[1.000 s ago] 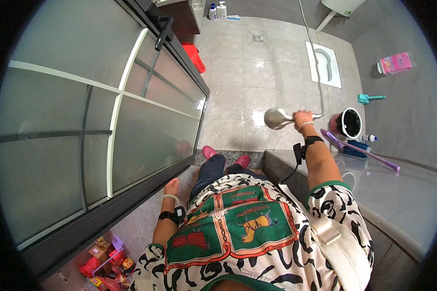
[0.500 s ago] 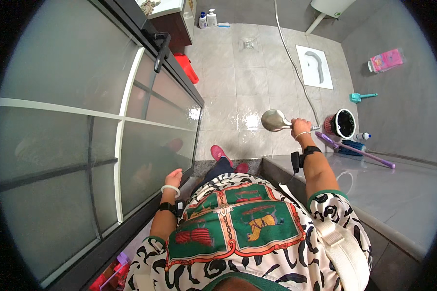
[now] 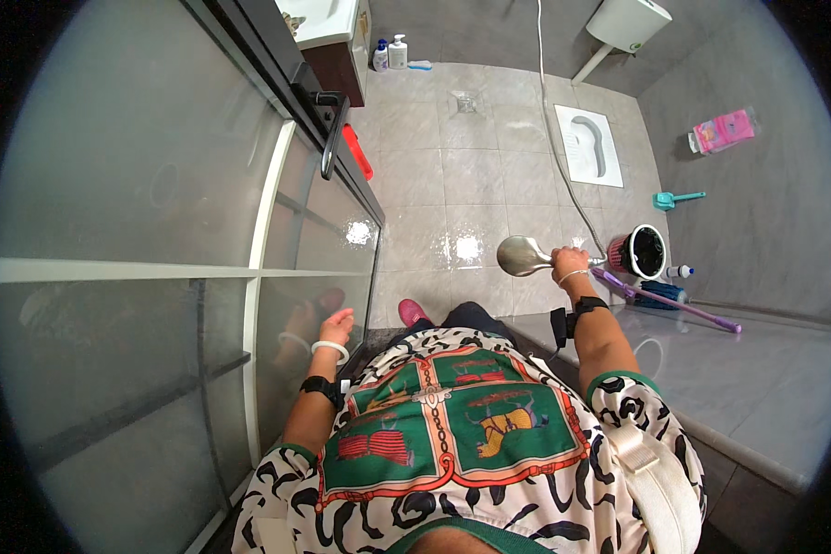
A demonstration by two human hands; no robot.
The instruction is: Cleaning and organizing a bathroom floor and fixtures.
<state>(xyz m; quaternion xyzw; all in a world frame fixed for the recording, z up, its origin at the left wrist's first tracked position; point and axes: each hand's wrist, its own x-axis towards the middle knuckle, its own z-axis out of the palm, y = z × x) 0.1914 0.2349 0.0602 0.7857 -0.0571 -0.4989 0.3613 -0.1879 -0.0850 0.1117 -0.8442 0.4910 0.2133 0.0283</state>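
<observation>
Above the pale tiled floor (image 3: 414, 185), the right hand (image 3: 571, 266) is clamped on the handle of a metallic shower head (image 3: 523, 257); its long axis runs crosswise, the broad end lying to that hand's left, with the hose (image 3: 552, 146) rising from the right; the left hand (image 3: 336, 327), loosely bent and seemingly empty, is well apart, beside the frosted glass door (image 3: 138, 185).

Bathroom with a wet, tiled floor (image 3: 414, 180). A squat toilet (image 3: 575, 146) is set into the floor, a white cistern (image 3: 629, 25) on the wall (image 3: 480, 35) beyond it. A drain (image 3: 466, 104), a shower head (image 3: 523, 257) on a hose (image 3: 542, 74) and a basin (image 3: 327, 20) above a brown cabinet (image 3: 335, 68) identify the room further. Bottles (image 3: 397, 54) stand by the wall; a frosted-glass door (image 3: 111, 185) bounds the left side.
</observation>
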